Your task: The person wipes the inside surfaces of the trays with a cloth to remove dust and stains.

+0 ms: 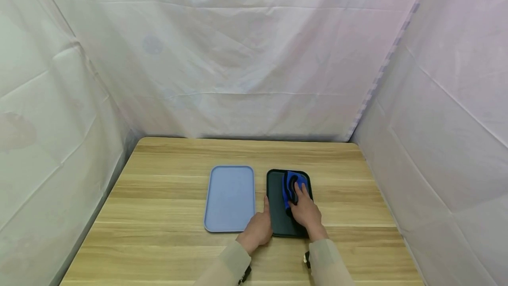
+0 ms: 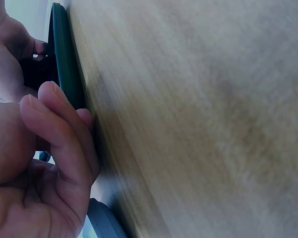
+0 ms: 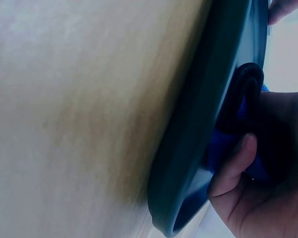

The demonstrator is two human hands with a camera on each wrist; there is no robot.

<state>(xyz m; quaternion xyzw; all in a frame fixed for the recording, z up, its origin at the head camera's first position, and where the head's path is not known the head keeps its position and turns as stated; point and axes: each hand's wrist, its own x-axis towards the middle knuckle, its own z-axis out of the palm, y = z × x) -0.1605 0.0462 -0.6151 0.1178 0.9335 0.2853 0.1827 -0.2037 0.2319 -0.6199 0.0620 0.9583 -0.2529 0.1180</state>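
Observation:
A dark green tray (image 1: 278, 224) lies on the table, its raised rim visible in both wrist views. On its right part is a crumpled blue cloth (image 1: 302, 177) with black edging. My right hand (image 1: 308, 211) holds this cloth against the tray, fingers spread over it in the head view. In the right wrist view, one digit (image 3: 237, 164) bends against the blue fabric. At the tray's near left side, my left hand (image 1: 259, 227) holds the rim, one digit pointing forward along it. Other fingers (image 2: 64, 134) of that hand are curled; their exact contact is partly hidden.
A light blue tray (image 1: 230, 198) lies just left of the green one, close to my left hand. Both trays are on a wood-grain table (image 1: 166, 215). White sheeting (image 1: 246, 56) hangs behind the table and along both sides.

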